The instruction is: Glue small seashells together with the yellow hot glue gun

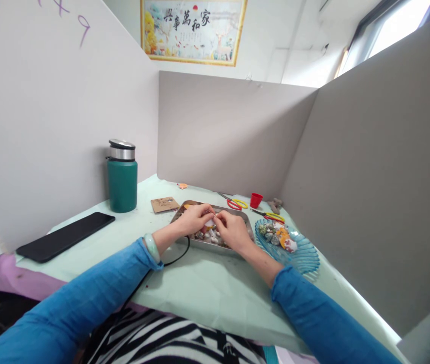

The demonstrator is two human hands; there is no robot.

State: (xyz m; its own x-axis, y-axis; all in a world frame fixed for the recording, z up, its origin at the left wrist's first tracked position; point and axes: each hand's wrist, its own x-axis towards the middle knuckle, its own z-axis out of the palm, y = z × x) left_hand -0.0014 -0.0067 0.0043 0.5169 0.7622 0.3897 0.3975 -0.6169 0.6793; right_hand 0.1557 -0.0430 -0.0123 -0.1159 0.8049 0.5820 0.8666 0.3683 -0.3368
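Over a metal tray of small mixed pieces, my left hand and my right hand meet with pinched fingertips. Between them is a small whitish piece, partly hidden by the fingers; its exact shape is too small to tell. Both hands seem closed on it. White and brownish bits lie in the tray below. A blue ribbed glass plate stands right of the tray, with orange, white and dark patterned pieces on it.
A green bottle and a black flat object stand and lie at the left. Behind the tray are a brown card, red-and-yellow scissors, a second pair and a red cup. Grey panels enclose the table.
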